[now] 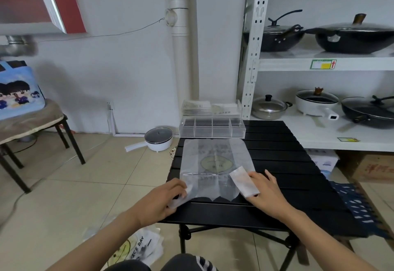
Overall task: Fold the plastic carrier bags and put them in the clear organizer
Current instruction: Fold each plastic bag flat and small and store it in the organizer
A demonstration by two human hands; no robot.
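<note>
Carrier bag (215,164) flat on black table (283,164), before clear organizer (212,130). Left hand (164,201) pinches bag's near-left handle; right hand (263,189) grips near-right handle.

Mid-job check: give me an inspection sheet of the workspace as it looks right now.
Surface: black slatted folding table.
Job's things: translucent carrier bag lying flat; clear organizer at the far edge, divided compartments, folded bags in its back section.
Clutter: more plastic bags on the floor.
Grippers: left hand holds one bag handle; right hand folds the other handle inward.
Cables: white cord from a wall socket; thin wire along the wall.
Surroundings: shelving with pans, white pot on the floor, chair with printed bag.
</note>
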